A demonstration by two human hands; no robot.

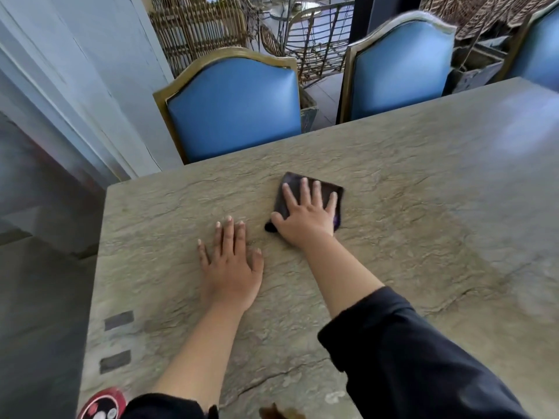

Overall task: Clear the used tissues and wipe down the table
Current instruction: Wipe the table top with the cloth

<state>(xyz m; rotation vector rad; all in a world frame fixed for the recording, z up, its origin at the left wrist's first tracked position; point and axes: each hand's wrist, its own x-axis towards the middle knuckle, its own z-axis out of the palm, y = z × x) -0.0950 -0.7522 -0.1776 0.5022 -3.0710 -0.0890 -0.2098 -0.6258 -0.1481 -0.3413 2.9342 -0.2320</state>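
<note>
A stone-patterned surface (393, 207) fills most of the frame, with three blue chairs (233, 113) ranged along its upper edge. No tissues are seen on it, so clearing is judged done; wiping is under way. One dark cloth (323, 189) is pressed flat at the centre under the right hand (305, 216), fingers spread. The left hand (231, 267) is laid just beside, fingers spread and empty. Two dark patches (118, 320) are seen at lower left.

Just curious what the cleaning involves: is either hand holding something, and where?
The right hand presses flat on the middle of a dark folded cloth, not gripping it. The left hand lies bare on the table.
</note>
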